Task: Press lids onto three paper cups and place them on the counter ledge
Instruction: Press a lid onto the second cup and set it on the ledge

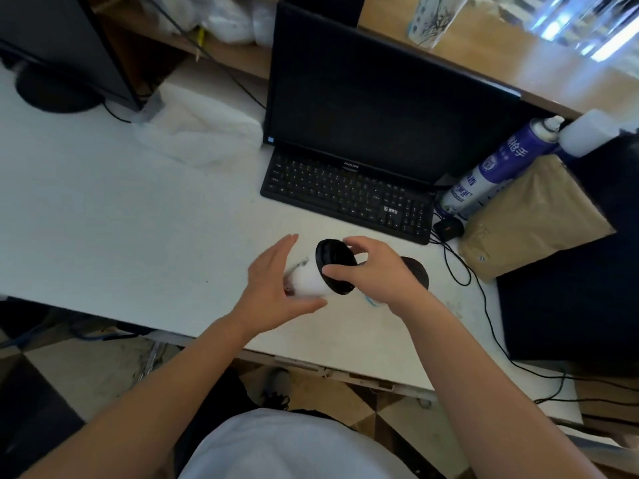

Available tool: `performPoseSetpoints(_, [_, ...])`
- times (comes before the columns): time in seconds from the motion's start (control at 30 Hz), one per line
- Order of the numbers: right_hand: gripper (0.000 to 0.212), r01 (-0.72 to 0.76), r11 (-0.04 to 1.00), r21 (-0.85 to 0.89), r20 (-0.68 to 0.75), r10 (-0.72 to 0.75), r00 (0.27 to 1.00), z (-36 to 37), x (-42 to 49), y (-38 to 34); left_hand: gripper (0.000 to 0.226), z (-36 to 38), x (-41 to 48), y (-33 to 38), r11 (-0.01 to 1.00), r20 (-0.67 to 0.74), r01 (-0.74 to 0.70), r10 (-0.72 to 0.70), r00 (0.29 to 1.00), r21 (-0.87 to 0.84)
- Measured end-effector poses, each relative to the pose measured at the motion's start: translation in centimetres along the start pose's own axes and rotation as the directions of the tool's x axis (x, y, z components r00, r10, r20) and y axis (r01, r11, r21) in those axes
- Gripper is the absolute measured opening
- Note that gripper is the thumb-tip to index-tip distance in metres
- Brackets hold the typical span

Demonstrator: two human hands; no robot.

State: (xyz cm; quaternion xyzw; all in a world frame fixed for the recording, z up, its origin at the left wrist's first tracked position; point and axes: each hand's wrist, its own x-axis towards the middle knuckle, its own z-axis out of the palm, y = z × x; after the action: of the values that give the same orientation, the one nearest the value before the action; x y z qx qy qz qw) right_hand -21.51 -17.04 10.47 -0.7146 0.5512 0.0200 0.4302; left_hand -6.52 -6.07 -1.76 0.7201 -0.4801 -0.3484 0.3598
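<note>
Over the desk (138, 219), right fingers (340, 270) pinch lid (334, 261); left fingers (283, 247) spread around cup (307, 281).

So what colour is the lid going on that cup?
Black lid, seen in the head view.

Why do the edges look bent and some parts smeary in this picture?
Head view: the wide-angle lens bows the white desk edge and the wooden counter ledge; glare streaks the top right corner; the left hand and the white paper cup are slightly motion-blurred.
</note>
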Motion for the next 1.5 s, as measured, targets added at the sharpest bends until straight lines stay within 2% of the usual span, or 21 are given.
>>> performPoseSetpoints(0.1, [0.087, -0.028, 0.98, 0.199, 0.055, 0.017, 0.998, 0.6, -0.4, 0.0, 0.095, -0.6, 0.3, 3.3, 0.993, -0.028, -0.084, 0.087, 0.996, 0.079])
performPoseSetpoints(0.2, [0.086, -0.025, 0.964, 0.266, 0.087, 0.002, 0.996, 0.7, -0.8, 0.5, 0.083, -0.9, -0.1, 4.6, 0.987, 0.028, -0.067, 0.063, 0.998, 0.143])
performPoseSetpoints(0.3, [0.066, -0.005, 0.959, 0.284, 0.115, -0.029, 0.993, 0.7, -1.4, 1.2, 0.08, -1.0, -0.9, 4.8, 0.968, 0.003, -0.074, 0.076, 0.997, 0.238])
performPoseSetpoints(0.43, [0.035, 0.035, 0.925, 0.377, 0.064, -0.064, 0.996, 1.4, -2.2, 1.5, 0.075, -0.7, -1.7, 5.6, 0.881, -0.117, -0.126, 0.2, 0.973, 0.456])
performPoseSetpoints(0.5, [0.031, 0.05, 0.917, 0.397, 0.013, -0.06, 0.998, 2.0, -2.5, 1.2, 0.076, -0.5, -1.9, 6.0, 0.839, -0.133, -0.126, 0.229, 0.964, 0.53])
performPoseSetpoints(0.57, [0.036, 0.098, 0.941, 0.323, -0.053, -0.085, 0.995, 2.5, -2.6, 1.0, 0.076, -0.2, -2.1, 6.4, 0.828, -0.142, -0.107, 0.219, 0.965, 0.551])
performPoseSetpoints(0.67, [0.044, 0.158, 0.961, 0.226, -0.112, -0.136, 0.984, 3.1, -2.6, 1.0, 0.079, 0.0, -2.4, 7.3, 0.862, -0.153, -0.065, 0.162, 0.975, 0.502])
performPoseSetpoints(0.83, [0.045, 0.248, 0.961, 0.118, -0.183, -0.225, 0.957, 2.6, -2.4, 1.9, 0.081, -0.4, -2.6, 8.5, 0.921, -0.081, -0.039, 0.076, 0.994, 0.389])
performPoseSetpoints(1.0, [0.041, 0.32, 0.946, 0.057, -0.128, -0.311, 0.942, 1.6, -2.1, 1.9, 0.08, -0.6, -2.8, 9.2, 0.976, -0.028, -0.014, 0.02, 0.999, 0.218])
performPoseSetpoints(1.33, [0.033, 0.489, 0.871, -0.044, -0.089, -0.491, 0.867, -0.4, -1.9, 1.4, 0.064, -1.4, -2.3, 10.3, 0.998, 0.001, 0.038, -0.039, 0.999, 0.049])
performPoseSetpoints(1.5, [0.045, 0.53, 0.846, -0.066, -0.053, -0.533, 0.844, -1.7, -2.0, 1.0, 0.061, -1.7, -2.1, 10.9, 0.999, 0.024, 0.027, -0.026, 0.999, -0.046])
